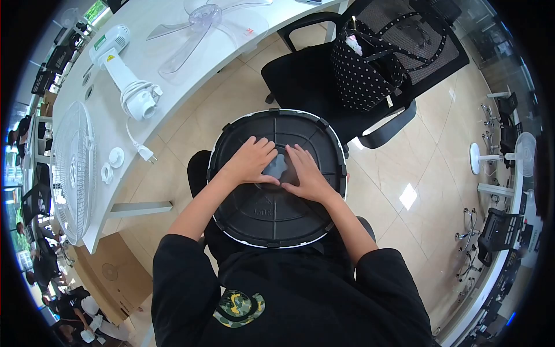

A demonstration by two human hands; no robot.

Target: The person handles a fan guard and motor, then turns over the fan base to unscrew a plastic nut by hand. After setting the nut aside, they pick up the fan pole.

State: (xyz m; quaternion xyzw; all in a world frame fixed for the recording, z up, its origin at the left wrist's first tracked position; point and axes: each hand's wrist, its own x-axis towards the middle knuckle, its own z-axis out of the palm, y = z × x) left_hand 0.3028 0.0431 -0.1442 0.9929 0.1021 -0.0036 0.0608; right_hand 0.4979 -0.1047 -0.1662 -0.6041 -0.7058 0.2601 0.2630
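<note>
A round black base with a white rim (274, 214) lies underside up across my lap. Near its centre is a shiny round recess or disc (277, 166); its details are hard to make out. My left hand (252, 162) rests on the base just left of this centre, fingers spread. On the right side of the centre, my right hand (303, 174) lies with its fingers spread too. The two thumbs come close together at the lower edge of the recess. Neither hand wraps round anything.
On the white table (136, 49) at upper left are a fan motor unit with cable (124, 78), clear blades (205, 17), a wire grille (73, 173) and small white rings (116, 157). A black chair (300, 75) holds a dotted bag (364, 75). A cardboard box (113, 274) stands lower left.
</note>
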